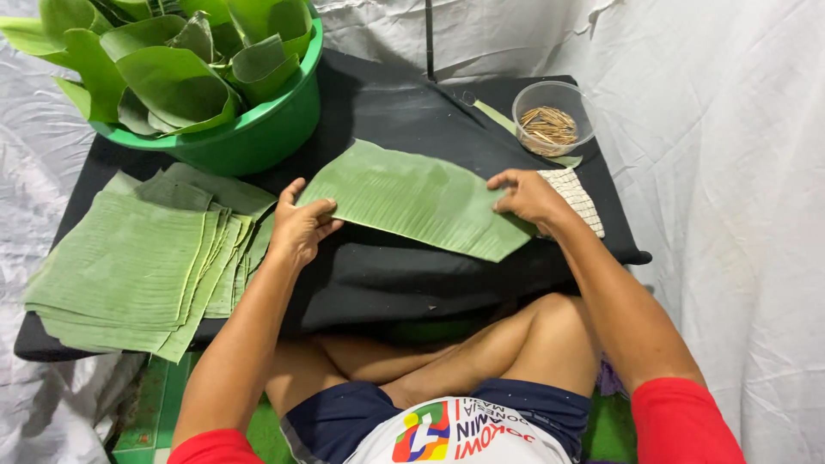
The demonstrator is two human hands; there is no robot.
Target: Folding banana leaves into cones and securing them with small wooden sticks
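Observation:
A cut piece of green banana leaf [412, 196] lies across the black cloth-covered board [378, 275] in front of me. My left hand [301, 228] grips its left edge, thumb on top. At the leaf's right end rests my right hand [526, 196], fingers pressing on the leaf's upper edge. A stack of several trimmed leaf sheets [137, 262] lies to the left of my left hand.
A green plastic basin [249, 129] full of leaf pieces stands at the back left. A clear cup of small wooden sticks [550, 120] sits at the back right, with a pale woven piece [580, 199] below it. White cloth surrounds the board. My crossed legs are below.

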